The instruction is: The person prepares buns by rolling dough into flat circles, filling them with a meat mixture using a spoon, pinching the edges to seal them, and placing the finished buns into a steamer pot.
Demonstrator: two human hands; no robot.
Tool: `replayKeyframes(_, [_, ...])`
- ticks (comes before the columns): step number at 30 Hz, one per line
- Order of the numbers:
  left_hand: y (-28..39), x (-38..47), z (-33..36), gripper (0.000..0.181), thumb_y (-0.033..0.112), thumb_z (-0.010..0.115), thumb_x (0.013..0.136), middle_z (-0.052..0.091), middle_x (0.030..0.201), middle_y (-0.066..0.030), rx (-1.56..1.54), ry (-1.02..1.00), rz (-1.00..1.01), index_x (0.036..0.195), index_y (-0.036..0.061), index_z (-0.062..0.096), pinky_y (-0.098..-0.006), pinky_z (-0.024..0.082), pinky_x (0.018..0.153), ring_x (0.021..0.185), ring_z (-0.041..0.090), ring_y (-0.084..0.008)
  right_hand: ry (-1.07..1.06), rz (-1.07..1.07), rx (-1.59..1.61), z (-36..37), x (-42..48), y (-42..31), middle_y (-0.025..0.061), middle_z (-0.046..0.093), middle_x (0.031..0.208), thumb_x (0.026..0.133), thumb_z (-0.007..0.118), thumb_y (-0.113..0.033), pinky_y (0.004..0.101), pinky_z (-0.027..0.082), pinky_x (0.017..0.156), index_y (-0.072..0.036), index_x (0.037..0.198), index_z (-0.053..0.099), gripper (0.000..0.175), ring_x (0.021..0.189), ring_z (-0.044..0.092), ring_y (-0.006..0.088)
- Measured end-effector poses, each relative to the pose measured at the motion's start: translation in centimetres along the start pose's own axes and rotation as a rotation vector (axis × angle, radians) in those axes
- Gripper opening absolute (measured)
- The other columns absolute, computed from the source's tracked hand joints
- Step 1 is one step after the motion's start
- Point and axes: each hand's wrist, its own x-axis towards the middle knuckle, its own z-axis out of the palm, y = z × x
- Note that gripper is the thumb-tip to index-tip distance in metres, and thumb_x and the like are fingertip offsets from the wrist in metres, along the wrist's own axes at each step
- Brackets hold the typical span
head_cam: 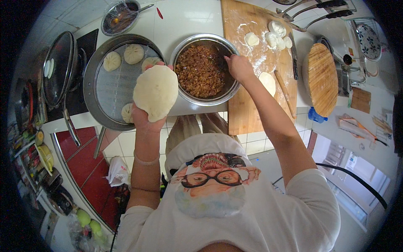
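A flat round dough wrapper [156,91] lies across the palm of my left hand [148,118], over the right edge of a round steamer pan [91,104]. Several pleated buns [133,54] sit on the pan's lined bottom. My right hand [239,67] is closed at the right rim of a steel bowl [203,102], around what seems to be a utensil handle; most of the utensil is hidden. Brown minced filling [200,71] covers much of the bowl's inside. Another flat wrapper [267,83] rests on the wooden board beside a rolling pin [285,94], partly behind my right forearm.
The floured wooden board [245,119] holds several dough pieces [252,39] and a knife [294,60]. A film-covered metal bowl [119,19] stands at the back left. A lidded pan [58,69] is at far left, a round wooden lid [322,80] at right.
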Motion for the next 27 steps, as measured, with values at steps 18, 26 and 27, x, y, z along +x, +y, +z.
replayKeyframes(18, [-0.7,0.0,0.2,0.041,0.027,0.043,0.095,0.047,0.138,-0.0152,0.107,-0.056,0.004,0.130,0.0048,0.049,-0.0463,0.030,0.112,0.133,0.037,-0.0352,-0.049,-0.059,0.011,-0.1,-2.8,1.8,0.0270,0.063,0.076,0.096,0.046,-0.036,0.0502,0.051,0.070,0.001,0.078,0.065,0.046,0.076,0.063,0.0428])
replayKeyframes(26, [-0.5,-0.2,-0.2,0.044,0.027,0.038,0.096,0.048,0.136,-0.0157,0.064,0.077,0.025,0.132,0.0037,0.047,-0.0469,0.033,0.110,0.131,0.039,-0.0362,-0.060,-0.151,0.039,-1.9,-8.5,-2.7,0.0245,0.061,0.071,0.095,0.052,-0.032,0.0489,0.047,0.064,0.001,0.081,0.063,0.038,0.071,0.060,0.0434])
replayKeyframes(27, [-0.5,-0.2,-0.2,0.044,0.027,0.038,0.096,0.048,0.136,-0.0157,0.063,0.076,0.024,0.132,0.0037,0.047,-0.0469,0.033,0.110,0.131,0.039,-0.0362,-0.060,-0.149,0.038,-1.8,-8.5,-2.1,0.0245,0.061,0.071,0.095,0.052,-0.032,0.0489,0.047,0.064,0.001,0.081,0.063,0.038,0.071,0.060,0.0434])
